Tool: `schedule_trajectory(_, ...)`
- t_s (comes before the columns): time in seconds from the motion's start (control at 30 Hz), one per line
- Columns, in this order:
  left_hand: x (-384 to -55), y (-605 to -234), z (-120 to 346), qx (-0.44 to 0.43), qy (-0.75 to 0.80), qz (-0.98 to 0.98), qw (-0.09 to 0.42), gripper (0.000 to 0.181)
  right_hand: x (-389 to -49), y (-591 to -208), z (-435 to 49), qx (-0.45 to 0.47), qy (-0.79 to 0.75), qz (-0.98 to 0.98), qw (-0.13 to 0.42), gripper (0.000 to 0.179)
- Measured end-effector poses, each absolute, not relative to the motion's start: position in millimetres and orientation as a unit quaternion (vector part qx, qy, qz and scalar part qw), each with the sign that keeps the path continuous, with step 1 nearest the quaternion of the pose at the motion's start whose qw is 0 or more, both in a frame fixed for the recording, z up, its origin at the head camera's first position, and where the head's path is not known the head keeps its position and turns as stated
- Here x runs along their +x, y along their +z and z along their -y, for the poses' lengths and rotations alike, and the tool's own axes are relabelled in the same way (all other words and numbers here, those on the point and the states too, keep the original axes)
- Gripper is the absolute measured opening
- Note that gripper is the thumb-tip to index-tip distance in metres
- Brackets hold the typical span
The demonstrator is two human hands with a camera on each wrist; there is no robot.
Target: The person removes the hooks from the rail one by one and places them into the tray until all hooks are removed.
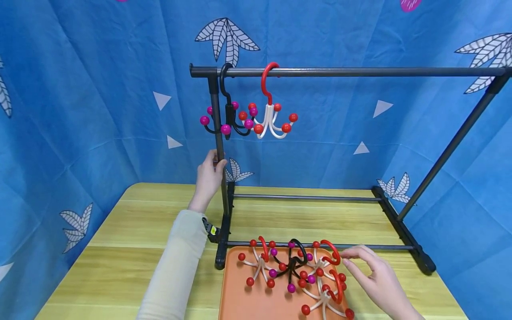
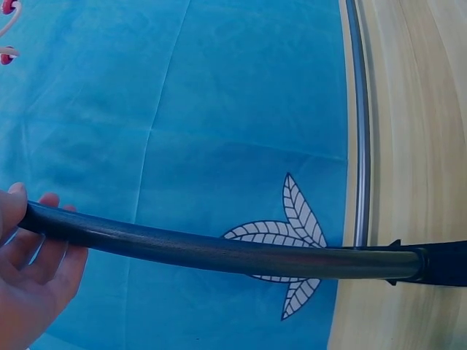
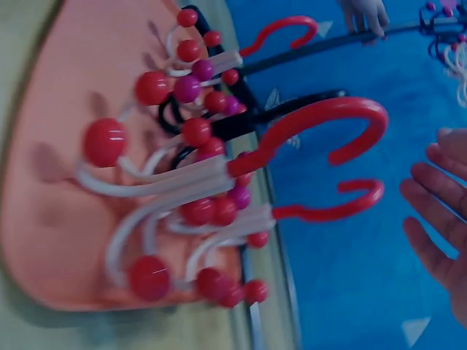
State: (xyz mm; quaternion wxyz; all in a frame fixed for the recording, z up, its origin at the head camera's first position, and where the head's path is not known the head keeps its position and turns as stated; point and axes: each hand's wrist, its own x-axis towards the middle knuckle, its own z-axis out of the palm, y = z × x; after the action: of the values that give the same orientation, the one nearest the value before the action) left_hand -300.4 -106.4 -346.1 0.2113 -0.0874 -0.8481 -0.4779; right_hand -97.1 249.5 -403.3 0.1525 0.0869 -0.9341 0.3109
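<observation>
My left hand (image 1: 209, 175) holds the left upright post (image 2: 182, 248) of a black clothes rack, fingers and thumb around it. My right hand (image 1: 374, 275) is beside the orange tray (image 1: 248, 306), fingers loosely bent and holding nothing; in the right wrist view it is apart from the hooks. On the tray stand several multi-arm hangers: a white one with a red hook (image 1: 338, 286) nearest me, another (image 1: 330, 253) close to my right fingertips, one (image 1: 262, 262) at the left, and a black hanger (image 1: 294, 262) with magenta balls between them.
From the rack's top bar (image 1: 360, 72) hang a black hanger (image 1: 230, 113) with magenta balls and a white hanger (image 1: 270, 115) with a red hook, both at the left end. The rack's right post (image 1: 448, 153) slants up at the right. A blue curtain (image 1: 320, 169) stands behind the wooden table (image 1: 132, 249).
</observation>
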Motion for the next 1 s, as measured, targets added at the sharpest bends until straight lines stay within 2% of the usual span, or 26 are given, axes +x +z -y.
schedule_trajectory(0.43, -300, -347, 107, -0.084, -0.474, 0.851, 0.208, 0.025, -158, -349, -210, 0.234, 0.29, 0.886, 0.278, 0.011)
schedule_trajectory(0.8, -299, -350, 107, -0.081, -0.483, 0.847, 0.208, 0.028, -194, -315, -177, 0.29, 0.286, 0.85, 0.333, 0.005)
schedule_trajectory(1.0, -300, -347, 106, -0.084, -0.482, 0.847, 0.207, 0.028, -209, -284, -161, 0.288, 0.29, 0.836, 0.365, 0.011)
